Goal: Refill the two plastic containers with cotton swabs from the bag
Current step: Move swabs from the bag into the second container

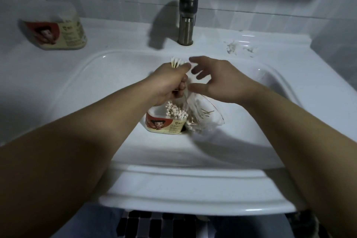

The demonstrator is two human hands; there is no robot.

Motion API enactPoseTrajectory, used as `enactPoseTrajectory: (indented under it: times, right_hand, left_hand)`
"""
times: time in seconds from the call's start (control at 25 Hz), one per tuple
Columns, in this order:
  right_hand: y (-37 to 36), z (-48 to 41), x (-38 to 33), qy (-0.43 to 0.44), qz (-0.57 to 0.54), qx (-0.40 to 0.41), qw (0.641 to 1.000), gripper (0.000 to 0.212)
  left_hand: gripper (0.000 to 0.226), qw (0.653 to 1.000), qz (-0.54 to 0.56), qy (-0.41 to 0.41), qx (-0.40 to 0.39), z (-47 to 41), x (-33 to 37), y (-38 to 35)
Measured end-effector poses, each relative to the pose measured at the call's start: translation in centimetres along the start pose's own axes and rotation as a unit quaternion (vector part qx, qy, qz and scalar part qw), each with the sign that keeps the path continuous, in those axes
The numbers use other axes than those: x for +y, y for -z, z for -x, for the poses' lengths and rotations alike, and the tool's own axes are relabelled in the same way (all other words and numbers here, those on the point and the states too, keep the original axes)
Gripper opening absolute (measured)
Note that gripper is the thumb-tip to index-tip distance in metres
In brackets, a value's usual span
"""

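While the left grip (170, 81) is clenched around a bundle of cotton swabs (176, 62), it hangs just above the open container (166, 123) in the sink (193, 179) basin, the bag (204, 116) touching that container's right side. The right grip (216, 81) hovers beside it over the bag, fingers spread, holding nothing, with basin room on both sides.

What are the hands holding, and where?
The left hand grips a bunch of cotton swabs by their stems; tips stick out. The right hand holds nothing.

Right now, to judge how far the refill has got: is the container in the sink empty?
No, the container in the sink holds a cluster of upright swabs.
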State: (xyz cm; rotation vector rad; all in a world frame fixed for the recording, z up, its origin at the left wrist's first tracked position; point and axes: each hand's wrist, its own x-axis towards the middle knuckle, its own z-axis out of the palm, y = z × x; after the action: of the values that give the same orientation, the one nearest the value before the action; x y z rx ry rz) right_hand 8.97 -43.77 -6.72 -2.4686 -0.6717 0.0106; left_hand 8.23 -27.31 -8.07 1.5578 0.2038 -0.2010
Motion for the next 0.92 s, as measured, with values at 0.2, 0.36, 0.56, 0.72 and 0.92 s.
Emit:
enactPoseTrajectory:
  times: [0.2,0.36,0.56,0.72,0.92]
  right_hand:
    - [-0.3,-0.1,0.3,-0.065,0.063,-0.093,0.992,0.063]
    - [-1.1,-0.2,0.4,-0.072,0.104,-0.16,0.979,0.066]
    - [-2.6,-0.4,0.1,-0.15,0.058,-0.154,0.975,0.046]
    - [-3.3,-0.7,-0.2,-0.182,0.053,-0.119,0.975,0.045]
    - [-4.1,-0.9,0.0,-0.222,-0.003,-0.11,0.969,0.03]
  left_hand:
    - [0.023,0.999,-0.01,-0.019,0.027,-0.4,-0.1,0.3]
    - [0.022,0.999,-0.023,-0.024,0.011,-0.7,-0.4,0.4]
    - [0.016,0.999,-0.034,-0.031,-0.001,-0.9,-0.6,0.6]
    - [0.018,0.999,-0.035,-0.033,-0.005,-1.0,-0.7,0.5]
    - [0.02,0.999,-0.031,-0.039,-0.015,-0.8,-0.7,0.5]
